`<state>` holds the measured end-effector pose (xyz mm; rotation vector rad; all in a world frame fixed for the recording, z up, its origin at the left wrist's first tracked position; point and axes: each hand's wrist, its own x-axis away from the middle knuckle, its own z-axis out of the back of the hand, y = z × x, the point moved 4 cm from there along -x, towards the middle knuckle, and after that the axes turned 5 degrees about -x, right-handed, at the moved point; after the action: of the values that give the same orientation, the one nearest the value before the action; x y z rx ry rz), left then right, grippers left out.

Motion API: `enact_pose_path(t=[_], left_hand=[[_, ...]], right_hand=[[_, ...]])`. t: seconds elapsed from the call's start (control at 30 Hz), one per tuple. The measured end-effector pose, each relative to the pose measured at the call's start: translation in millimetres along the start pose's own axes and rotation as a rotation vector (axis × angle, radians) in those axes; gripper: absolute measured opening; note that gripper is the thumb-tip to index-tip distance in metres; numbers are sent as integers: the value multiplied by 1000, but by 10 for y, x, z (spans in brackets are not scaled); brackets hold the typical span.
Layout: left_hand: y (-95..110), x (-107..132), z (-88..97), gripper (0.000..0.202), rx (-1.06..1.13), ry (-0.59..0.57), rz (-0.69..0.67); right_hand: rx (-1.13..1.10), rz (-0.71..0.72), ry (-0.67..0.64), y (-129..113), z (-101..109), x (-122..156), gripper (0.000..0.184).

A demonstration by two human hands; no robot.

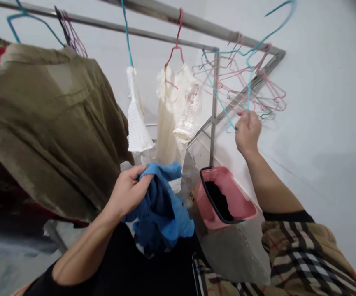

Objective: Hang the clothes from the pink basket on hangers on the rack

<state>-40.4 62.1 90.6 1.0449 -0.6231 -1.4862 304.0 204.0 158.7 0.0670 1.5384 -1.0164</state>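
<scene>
A crumpled blue garment (165,205) hangs from the left hand (131,191) at the middle, below a blue wire hanger (249,88) in the right hand (248,132).
The broad olive-brown collared shirt (57,111) drapes in soft creases; the pink basket (207,216) is a deep tub with a dark handle, black cloth (217,197) inside; the blue garment bunches in smooth matte folds; white lace clothing (187,102) shows openwork; the hanger is a thin angular loop with an open hook. Around them stand a plain white wall (326,102), a grey floor (233,250) and a tubular metal rack (215,29). The left forearm angles inward, thumb and fingers pinching the garment's upper edge; the right forearm reaches up, fingers curled around the hanger's wire.
</scene>
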Motion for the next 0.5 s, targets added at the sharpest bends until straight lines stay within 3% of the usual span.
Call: enact_pose_path(t=[0.13, 0.2, 0.33, 0.4, 0.5], left_hand=[[-36, -91, -19, 33, 9, 83, -13], [-39, -124, -59, 31, 34, 94, 3], [-8, -150, -188, 35, 67, 55, 30], [19, -151, -246, 36, 48, 31, 13], [51, -148, -306, 37, -35, 7, -21]], right_hand=[[-203, -158, 87, -166, 432, 1050, 31], [-357, -323, 67, -205, 594, 1419, 28], [-610, -636, 42, -250, 859, 1825, 32], [-649, -669, -4, -280, 997, 1936, 32], [-688, -665, -187, -320, 1183, 2094, 32]])
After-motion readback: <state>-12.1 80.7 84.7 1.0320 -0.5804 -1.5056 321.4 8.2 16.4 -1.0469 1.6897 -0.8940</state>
